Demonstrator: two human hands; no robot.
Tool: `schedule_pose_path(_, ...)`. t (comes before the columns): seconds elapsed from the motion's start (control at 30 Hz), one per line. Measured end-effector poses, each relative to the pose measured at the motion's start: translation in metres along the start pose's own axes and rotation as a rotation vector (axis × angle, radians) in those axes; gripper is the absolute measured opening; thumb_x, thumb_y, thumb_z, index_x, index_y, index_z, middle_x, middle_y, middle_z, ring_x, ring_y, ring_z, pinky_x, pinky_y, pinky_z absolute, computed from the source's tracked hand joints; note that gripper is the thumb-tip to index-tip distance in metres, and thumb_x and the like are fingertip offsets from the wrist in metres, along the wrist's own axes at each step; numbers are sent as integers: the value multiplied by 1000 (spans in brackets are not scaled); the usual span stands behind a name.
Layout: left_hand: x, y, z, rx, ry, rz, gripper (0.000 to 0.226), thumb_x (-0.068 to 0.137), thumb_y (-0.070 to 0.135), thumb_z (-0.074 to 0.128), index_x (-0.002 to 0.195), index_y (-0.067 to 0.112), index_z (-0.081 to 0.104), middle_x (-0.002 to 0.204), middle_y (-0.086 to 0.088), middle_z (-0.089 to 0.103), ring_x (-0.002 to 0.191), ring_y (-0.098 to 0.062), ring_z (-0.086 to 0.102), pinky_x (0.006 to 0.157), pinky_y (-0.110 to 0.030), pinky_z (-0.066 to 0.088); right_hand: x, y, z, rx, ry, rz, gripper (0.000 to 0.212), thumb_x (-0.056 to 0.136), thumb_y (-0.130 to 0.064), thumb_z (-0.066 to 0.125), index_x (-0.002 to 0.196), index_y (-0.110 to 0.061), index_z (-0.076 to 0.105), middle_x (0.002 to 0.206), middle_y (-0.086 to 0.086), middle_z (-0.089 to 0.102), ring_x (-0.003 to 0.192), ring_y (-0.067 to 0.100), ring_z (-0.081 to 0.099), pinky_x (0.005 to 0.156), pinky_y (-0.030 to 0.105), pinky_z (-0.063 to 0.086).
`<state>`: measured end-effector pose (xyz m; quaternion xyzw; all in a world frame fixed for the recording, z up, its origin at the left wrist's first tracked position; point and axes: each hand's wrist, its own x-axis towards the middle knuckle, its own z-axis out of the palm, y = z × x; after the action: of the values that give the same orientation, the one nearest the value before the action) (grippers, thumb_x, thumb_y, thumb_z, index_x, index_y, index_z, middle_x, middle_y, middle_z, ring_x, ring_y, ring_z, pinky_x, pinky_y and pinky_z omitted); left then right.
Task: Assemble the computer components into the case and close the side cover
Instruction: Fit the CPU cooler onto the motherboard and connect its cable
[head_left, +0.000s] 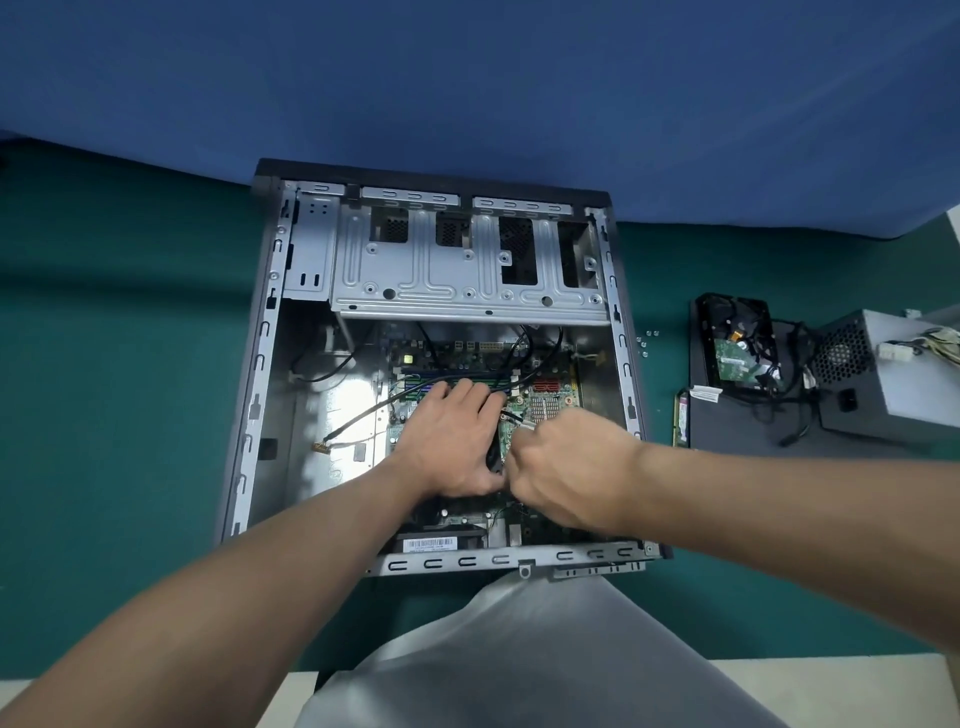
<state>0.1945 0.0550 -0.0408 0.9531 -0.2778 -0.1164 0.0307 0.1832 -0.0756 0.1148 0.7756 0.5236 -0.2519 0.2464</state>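
Inside the open case (260, 364), the left hand (447, 441) lies flat on the green board (519, 404). Right beside it, the right hand (566, 467) is curled, pinching a thin wire (523, 425) over the board.

The open case (260, 364) is laid flat on the green table (130, 364). The left hand (447, 441) is rested flat on the motherboard (457, 358); a small silvery item (525, 426) is gripped in the right hand (571, 467).

The case (258, 364) lies before me, motherboard (550, 410) inside. Hard drive (735, 343) and power supply (893, 374) sit to its right.
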Motion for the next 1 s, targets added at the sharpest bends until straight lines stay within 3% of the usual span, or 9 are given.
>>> schedule_pose_path(0.07,0,0,0,-5,9,2,85,73,68,31,135,10,38,121,-9,52,110,-26,45,93,-41,35,4,-8,-1,117,11,62,24,95,-10,38,99,-7,61,94,13,63,67,26,50,54,33,34)
schedule_pose_path(0.23,0,1,1,2,6,2,91,69,73,35,133,10,40,121,-8,53,111,-25,46,94,-42,37,23,9,-2,1083,-30,876,9,93,-11,46,94,-7,54,82,7,52,66,17,49,57,25,42)
schedule_pose_path(0.4,1,0,2,-7,21,7,87,71,72,39,133,10,39,121,-8,52,111,-26,46,95,-42,36,7,1,-9,467,-198,387,33,98,-9,41,130,-2,43,111,15,53,90,27,54,64,30,39)
schedule_pose_path(0.53,0,0,1,-14,4,6,85,69,68,27,131,11,40,119,-10,52,109,-26,46,93,-43,35,5,-7,-3,67,-7,44,28,98,-9,34,106,-7,61,96,11,58,67,23,43,53,33,35)
schedule_pose_path(0.6,1,0,2,-18,15,13,84,71,70,34,130,11,40,119,-9,51,109,-26,46,94,-43,35,7,-4,-3,190,12,104,25,95,-8,38,103,-5,61,95,15,59,72,26,48,60,34,38)
schedule_pose_path(0.73,1,1,3,-1,12,8,93,69,76,40,135,10,38,122,-9,52,112,-26,46,96,-43,37,14,13,0,973,-69,727,9,95,-10,45,93,-6,52,99,16,56,90,29,59,67,31,45)
schedule_pose_path(0.8,1,0,3,3,12,9,95,70,77,38,136,10,37,124,-10,51,113,-26,46,97,-43,37,13,21,1,1061,-196,691,16,100,-16,42,95,-4,52,100,12,57,87,25,61,66,28,52)
schedule_pose_path(0.9,1,0,3,-6,24,11,89,71,77,39,130,11,40,120,-8,52,109,-25,47,94,-43,37,8,12,-6,597,-252,366,37,99,-13,44,131,3,38,114,14,54,98,27,57,73,28,46)
schedule_pose_path(1.0,1,0,1,-28,-3,6,78,73,66,35,129,13,40,120,-8,51,109,-25,46,94,-42,36,10,3,-8,40,-8,42,27,98,-10,34,117,-2,52,97,12,62,74,28,57,56,34,41)
